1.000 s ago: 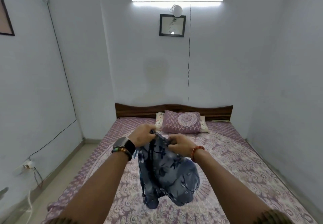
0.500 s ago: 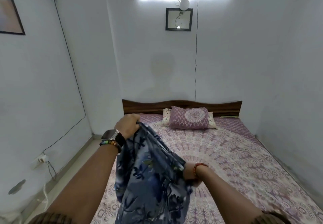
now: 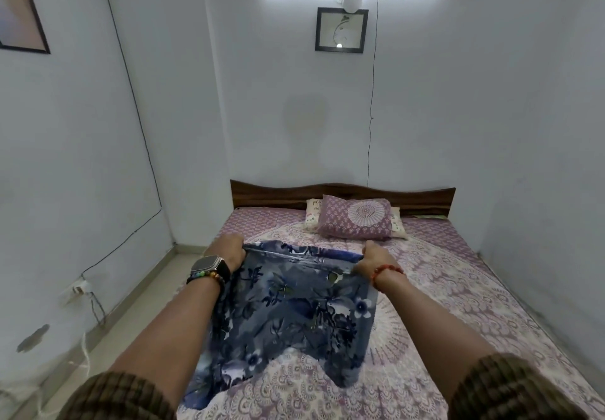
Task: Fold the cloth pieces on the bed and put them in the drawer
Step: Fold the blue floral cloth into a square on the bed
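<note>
One blue floral cloth (image 3: pixel 291 308) in play, apparently a pair of shorts, held up spread over the foot end of the bed (image 3: pixel 458 288). Left hand (image 3: pixel 229 249) grips the top edge at one corner, fingers curled round the hem. Right hand (image 3: pixel 371 257) pinches the opposite corner, fingers likewise curled on the fabric. The top edge is pulled fairly taut between them; the lower part hangs down, and its two leg ends appear to reach the bedspread, nearer the person than the pillows.

Progress, as a judgement: early. The cloth is opened out flat and not yet folded, so this reads as straightening before the first fold. Left to do: lay it down or fold it in the air, finish the folds, carry it to the drawer. No drawer is in view, and no folded pieces show anywhere on the bed.

Count:
- cloth pieces visible: one, the one held
- hands: two, both on the cloth
- pillows at the headboard (image 3: pixel 343 192): one patterned purple pillow (image 3: pixel 357 220) in front, at least one pale pillow (image 3: pixel 312 215) behind it; cannot tell if more
- framed pictures: one above the headboard (image 3: pixel 340 30), one on the wall left of the bed (image 3: pixel 19 17)
</note>
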